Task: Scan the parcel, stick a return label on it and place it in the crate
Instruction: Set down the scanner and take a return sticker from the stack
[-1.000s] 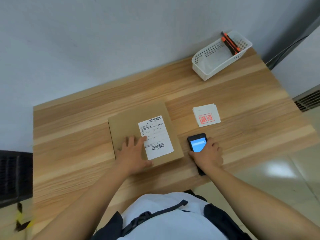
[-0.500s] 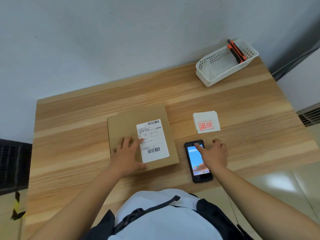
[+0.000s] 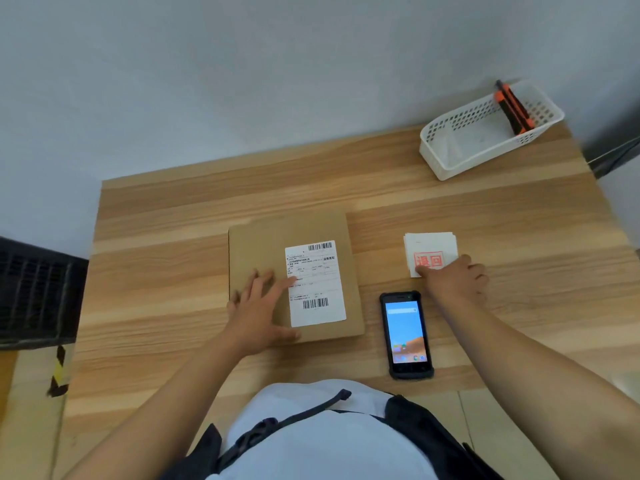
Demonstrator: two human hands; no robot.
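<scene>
A flat brown cardboard parcel (image 3: pixel 263 251) lies at the table's middle with a white shipping label (image 3: pixel 317 282) on its right half. My left hand (image 3: pixel 259 306) rests flat on the parcel, fingers spread, thumb at its near edge. A black handheld scanner (image 3: pixel 405 336) lies screen-up to the parcel's right, with no hand on it. Beyond it sits a small stack of white return labels (image 3: pixel 429 245) with a red stamp. My right hand (image 3: pixel 453 278) lies on the stack's near edge, fingertips touching the top label.
A white perforated basket (image 3: pixel 446 164) stands at the table's far right corner with an orange and black cutter (image 3: pixel 512 109) inside. The wooden table (image 3: pixel 156 271) ends at a grey wall. A dark crate (image 3: pixel 34 292) sits off the left edge.
My right hand let go of the scanner, left it lying on the table, and moved away to the return label stack. My left hand stayed on the parcel.
</scene>
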